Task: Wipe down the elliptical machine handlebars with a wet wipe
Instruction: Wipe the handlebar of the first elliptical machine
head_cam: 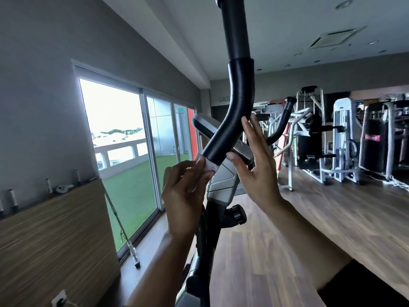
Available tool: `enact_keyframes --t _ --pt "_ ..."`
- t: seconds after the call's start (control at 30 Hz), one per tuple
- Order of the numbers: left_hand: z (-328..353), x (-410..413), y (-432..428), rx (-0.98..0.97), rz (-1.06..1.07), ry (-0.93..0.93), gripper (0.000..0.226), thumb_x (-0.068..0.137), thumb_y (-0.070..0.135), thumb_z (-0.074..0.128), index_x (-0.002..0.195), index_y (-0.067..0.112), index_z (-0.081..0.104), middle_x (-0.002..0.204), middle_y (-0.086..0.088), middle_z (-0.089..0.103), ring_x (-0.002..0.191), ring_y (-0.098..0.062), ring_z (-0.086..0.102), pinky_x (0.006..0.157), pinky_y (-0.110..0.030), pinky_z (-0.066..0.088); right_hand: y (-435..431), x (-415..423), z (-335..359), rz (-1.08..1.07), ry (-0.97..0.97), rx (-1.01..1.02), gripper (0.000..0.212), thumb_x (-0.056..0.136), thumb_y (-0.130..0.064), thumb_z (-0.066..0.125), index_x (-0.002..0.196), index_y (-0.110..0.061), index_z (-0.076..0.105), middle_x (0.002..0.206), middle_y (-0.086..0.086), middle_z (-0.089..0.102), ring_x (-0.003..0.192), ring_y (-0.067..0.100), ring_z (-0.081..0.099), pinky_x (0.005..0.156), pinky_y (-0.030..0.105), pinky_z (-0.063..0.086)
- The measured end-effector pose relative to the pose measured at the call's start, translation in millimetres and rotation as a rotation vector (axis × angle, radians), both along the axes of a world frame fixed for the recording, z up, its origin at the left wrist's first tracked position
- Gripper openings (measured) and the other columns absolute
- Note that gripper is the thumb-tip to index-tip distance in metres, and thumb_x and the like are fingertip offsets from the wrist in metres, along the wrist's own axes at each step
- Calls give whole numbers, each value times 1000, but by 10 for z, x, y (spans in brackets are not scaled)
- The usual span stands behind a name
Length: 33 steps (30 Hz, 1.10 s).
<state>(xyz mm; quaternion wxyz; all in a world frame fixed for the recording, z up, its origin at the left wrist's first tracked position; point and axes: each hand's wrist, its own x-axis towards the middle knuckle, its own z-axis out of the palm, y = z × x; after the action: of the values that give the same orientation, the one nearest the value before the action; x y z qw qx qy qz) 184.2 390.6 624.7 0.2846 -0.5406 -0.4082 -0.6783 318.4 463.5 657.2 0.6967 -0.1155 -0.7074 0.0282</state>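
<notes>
Handlebar (230, 120) – matt black foam; white wipe (207, 166) – thin cloth; floor (309, 218) – wood.

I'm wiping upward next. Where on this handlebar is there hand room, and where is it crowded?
Free: the handlebar foam above the right hand, up to its top edge, and the bare tube beyond. Crowded: the foam's lower end, where the left hand holds the wet wipe, the right thumb alongside, console close behind.
</notes>
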Motion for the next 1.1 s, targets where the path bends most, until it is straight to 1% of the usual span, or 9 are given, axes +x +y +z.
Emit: enact_keyframes --t 0.1,0.2,0.3,0.37,0.47,0.63,0.7,0.87,1.1 --pt "56 85 62 34 46 33 35 75 10 79 110 9 71 96 2 59 91 -14 50 79 -17 43 8 -2 12 -5 14 21 61 91 -20 60 145 -6 35 156 13 26 142 -6 18 112 13 20" --pt "-56 85 54 63 86 26 39 75 9 80 112 17 70 91 0 61 88 -13 50 72 -26 48 20 -2 12 19 21 34 60 91 -13 62 144 -3 35 155 16 27 141 -8 17 110 9 20" --pt "-121 107 11 108 112 11 46 72 10 80 112 28 65 87 5 56 84 -6 48 72 -20 46 36 -6 2 55 29 27 60 91 -11 62 144 -1 35 155 16 26 141 -6 18 109 9 22" --pt "-30 169 28 113 122 0 44 71 7 82 110 23 69 81 2 56 80 -7 48 72 -12 41 31 -13 -3 72 34 23 60 91 -10 62 144 -2 35 155 16 26 142 -4 19 110 10 23" --pt "61 236 66 81 177 5 34 74 9 80 107 11 72 78 -5 60 76 -16 49 69 -17 41 -14 -30 -21 103 29 -6 61 92 -8 60 146 -6 31 157 14 22 144 -1 18 110 11 23" --pt "-101 69 -17 -5 299 21 28 80 11 72 108 8 72 81 -2 68 80 -15 44 68 -16 33 -110 -75 -44 77 11 -74 63 95 -17 56 149 -9 25 159 7 16 147 6 13 111 8 17" --pt "-23 69 -70 -68 243 -30 25 83 13 68 108 12 72 79 3 69 82 -14 45 67 -17 34 -142 -97 -42 43 11 -81 63 96 -20 54 150 -9 23 160 7 14 147 7 12 111 9 17" --pt "273 -44 -96 -253 -164 -179 19 86 33 63 97 25 76 86 14 73 91 -6 59 76 -21 45 -258 -214 -98 -46 30 -75 62 97 -20 54 150 -8 25 160 9 9 147 4 8 110 6 16" --pt "-116 -589 -100 -406 -423 -250 17 82 24 66 96 25 75 92 9 75 87 -12 69 80 -37 55 -388 -442 -257 -134 77 -95 61 94 -13 56 147 -2 28 158 15 10 144 -7 5 105 0 15"
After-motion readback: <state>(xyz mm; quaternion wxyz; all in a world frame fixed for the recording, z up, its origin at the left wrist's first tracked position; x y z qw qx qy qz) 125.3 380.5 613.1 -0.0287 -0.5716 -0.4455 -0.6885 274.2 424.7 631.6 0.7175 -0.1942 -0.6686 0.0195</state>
